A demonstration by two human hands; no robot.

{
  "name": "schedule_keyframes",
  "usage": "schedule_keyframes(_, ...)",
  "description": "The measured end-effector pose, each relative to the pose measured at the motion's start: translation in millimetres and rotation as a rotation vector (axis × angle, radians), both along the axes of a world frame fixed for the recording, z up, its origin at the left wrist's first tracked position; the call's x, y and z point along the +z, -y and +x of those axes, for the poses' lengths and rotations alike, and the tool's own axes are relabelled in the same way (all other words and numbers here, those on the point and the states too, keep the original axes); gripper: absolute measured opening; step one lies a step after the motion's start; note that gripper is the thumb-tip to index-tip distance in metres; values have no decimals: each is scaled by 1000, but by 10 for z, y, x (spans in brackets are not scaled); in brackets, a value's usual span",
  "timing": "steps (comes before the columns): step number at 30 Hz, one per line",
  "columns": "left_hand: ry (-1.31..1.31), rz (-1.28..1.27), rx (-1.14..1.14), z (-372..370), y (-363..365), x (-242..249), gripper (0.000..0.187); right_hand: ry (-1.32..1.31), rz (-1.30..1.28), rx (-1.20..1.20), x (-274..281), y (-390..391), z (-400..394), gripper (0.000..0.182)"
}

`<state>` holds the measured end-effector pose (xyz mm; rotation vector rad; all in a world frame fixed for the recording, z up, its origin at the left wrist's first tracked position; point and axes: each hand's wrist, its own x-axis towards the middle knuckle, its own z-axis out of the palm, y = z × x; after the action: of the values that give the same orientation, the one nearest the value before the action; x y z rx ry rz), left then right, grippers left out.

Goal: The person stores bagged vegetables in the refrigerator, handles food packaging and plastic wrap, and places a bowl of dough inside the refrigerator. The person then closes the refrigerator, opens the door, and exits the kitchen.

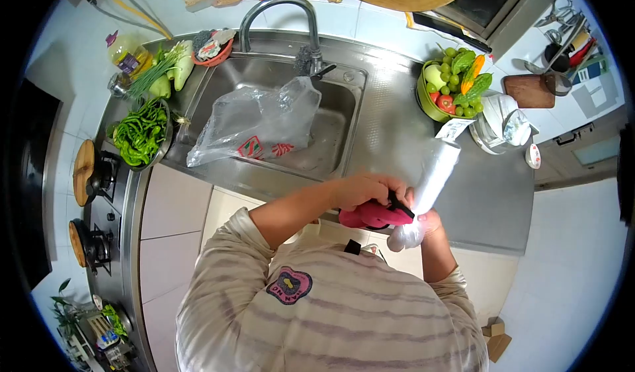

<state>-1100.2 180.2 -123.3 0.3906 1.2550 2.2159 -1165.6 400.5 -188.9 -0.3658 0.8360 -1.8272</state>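
Gripping a pink object (pixel 377 214), the left hand (pixel 372 190) is beside the right hand (pixel 430 222), which holds plastic (pixel 410 235). The worktop (pixel 486 203) edge is near.

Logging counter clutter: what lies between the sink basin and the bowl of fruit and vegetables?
Between sink and bowl, the head view shows only bare steel counter.

A kitchen, with steel sink (pixel 317 130), stove (pixel 106 223) and vegetables (pixel 140 134).

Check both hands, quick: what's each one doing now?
Left hand: closed on the pink item.
Right hand: closed on clear plastic.
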Motion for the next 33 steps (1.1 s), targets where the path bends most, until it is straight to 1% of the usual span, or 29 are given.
schedule_keyframes(2, 12, -20, -8, 33, -17, 86, 20, -96, -67, 91, 91, 5, -18, 44)
schedule_keyframes(3, 153, 73, 42, 50, -14, 183, 21, 4, -44, 114, 85, -48, -28, 47)
schedule_keyframes(4, 294, 162, 90, 66, 3, 240, 22, -4, -47, 93, 68, -126, -24, 47)
schedule_keyframes(5, 286, 156, 67, 70, 39, 230, 22, -39, 91, 164, 42, -225, -15, 52)
schedule_keyframes(6, 257, 229, 148, 56, 84, 199, 22, -72, 233, 225, 7, -322, -28, 56)
schedule_keyframes(7, 229, 306, 212, 29, 116, 185, 23, -234, 228, 352, -82, -401, -124, 67)
schedule_keyframes(8, 207, 275, 256, 19, 135, 260, 22, -301, 202, 436, -89, -416, -161, 70)
schedule_keyframes(9, 184, 247, 279, -9, 143, 337, 22, -266, 203, 372, -93, -436, -131, 73)
schedule_keyframes(10, 149, 211, 279, -43, 170, 332, 22, -287, 234, 437, 26, -421, -170, 76)
schedule_keyframes(11, 113, 175, 281, -91, 191, 328, 22, -314, 281, 418, -25, -451, -205, 76)
schedule_keyframes(12, 146, 235, 228, -131, 192, 384, 23, -372, 433, 349, -259, -529, -274, 74)
schedule_keyframes(13, 184, 293, 191, -165, 221, 422, 24, -287, 407, 289, -49, -526, -303, 65)
schedule_keyframes(14, 117, 282, 270, -231, 296, 370, 23, -341, 308, 277, 89, -537, -411, 65)
schedule_keyframes(15, 49, 269, 364, -293, 361, 326, 23, -407, 479, 164, 135, -656, -505, 67)
schedule_keyframes(16, 52, 265, 343, -368, 421, 365, 23, -398, 354, 90, 533, -683, -540, 69)
schedule_keyframes(17, 51, 310, 344, -444, 469, 436, 22, -423, 311, 28, 720, -771, -603, 70)
schedule_keyframes(19, 59, 356, 343, -495, 453, 583, 21, -658, 334, -71, 1187, -910, -654, 58)
schedule_keyframes(20, -34, 298, 378, -482, 427, 662, 21, -741, 322, -97, 1347, -972, -632, 54)
schedule_keyframes(21, -125, 240, 412, -472, 396, 693, 20, -733, 326, -102, 1476, -1025, -555, 54)
schedule_keyframes(22, -119, 243, 405, -450, 387, 663, 20, -835, 321, -122, 1591, -1065, -472, 51)
schedule_keyframes(23, -123, 224, 375, -397, 407, 611, 21, -938, 316, -143, 1636, -1101, -407, 48)
schedule_keyframes(24, -128, 205, 347, -334, 434, 548, 22, -935, 321, -147, 1610, -1131, -346, 48)
schedule_keyframes(25, -203, 167, 302, -266, 457, 381, 23, -980, 327, -82, 1553, -1144, -264, 48)
schedule_keyframes(26, -187, 96, 278, -182, 477, 195, 23, -1023, 329, -14, 1473, -1143, -179, 48)
schedule_keyframes(27, -170, 24, 256, -79, 490, -20, 24, -951, 368, 17, 1330, -1130, -95, 47)
schedule_keyframes(29, -33, -62, 311, 214, 485, -612, 24, -863, 421, 47, 830, -1106, 85, 45)
schedule_keyframes(31, 250, -71, 382, 530, 342, -1049, 25, -761, 521, 108, 318, -1113, 247, 42)
schedule_keyframes(32, 253, -70, 383, 630, 286, -1218, 25, -692, 586, 151, 217, -1085, 308, 40)
schedule_keyframes(33, 305, -86, 428, 706, 237, -1371, 25, -735, 626, 136, 99, -1052, 317, 38)
